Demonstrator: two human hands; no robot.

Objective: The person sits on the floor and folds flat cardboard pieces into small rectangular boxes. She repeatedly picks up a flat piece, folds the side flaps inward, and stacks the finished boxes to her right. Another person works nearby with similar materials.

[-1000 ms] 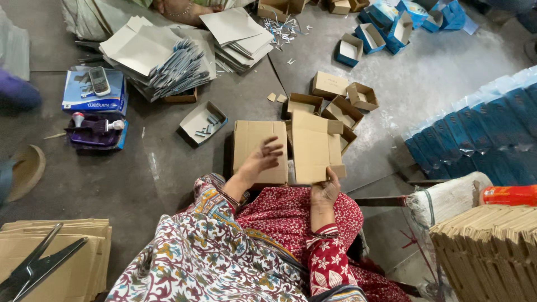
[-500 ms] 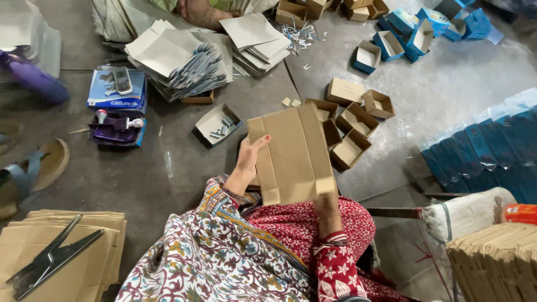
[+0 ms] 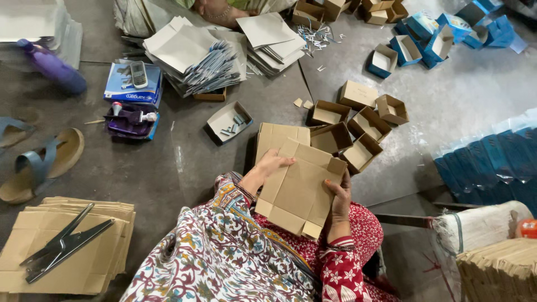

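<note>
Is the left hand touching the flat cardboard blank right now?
Touching. The head view shows the left hand with its fingers lying over the top left edge of the flat cardboard blank, while the right hand grips its right edge.

Seated person on grey floor [image 3: 168,168]; left hand [image 3: 273,164] grips the upper left edge of a flat brown cardboard blank [image 3: 299,187] with cut flaps, right hand [image 3: 339,196] holds its right edge, fingers [image 3: 330,186] curled over the face, the blank tilted above the lap. Just beyond it lies a second flat blank [image 3: 277,136], with a cluster of folded open brown boxes [image 3: 363,123] to its right and blue boxes [image 3: 414,39] farther off. Stack of brown sheets [image 3: 72,246] at lower left carries a black long-armed stapler [image 3: 64,243]; grey card stacks [image 3: 190,56], a small tray of staples [image 3: 226,120] and a sandal [image 3: 39,162] lie to the left.
</note>
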